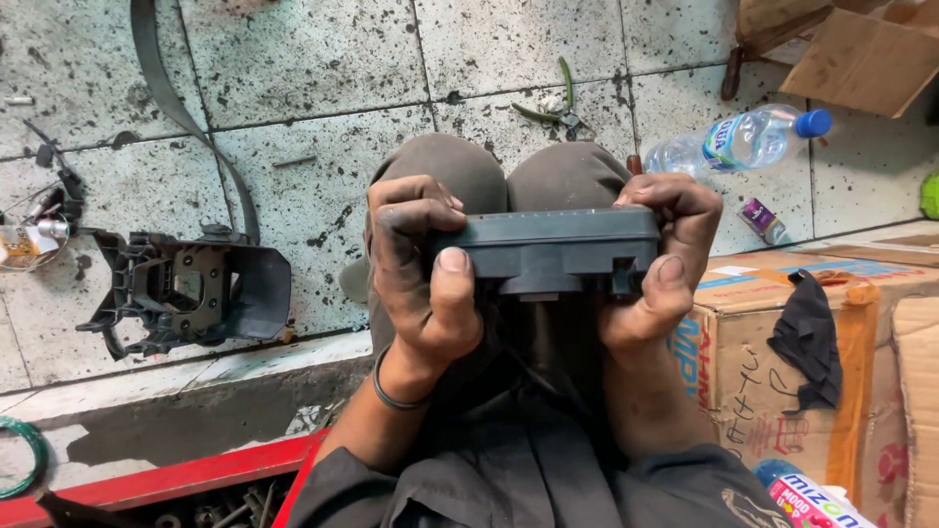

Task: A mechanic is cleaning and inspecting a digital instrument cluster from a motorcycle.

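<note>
Fingers of both hands, left hand and right hand, clamp the ends of a dark plastic housing above the knees; greasy skin could slip, dropping it onto the tiled floor.

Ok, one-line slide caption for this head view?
Both hands, left hand and right hand, grip a dark grey plastic module above the knees, over a speckled tile floor.

Behind the dark plastic housing, its far face and underside stay hidden (fingers cover both ends); the cardboard box beyond it is cropped.
</note>
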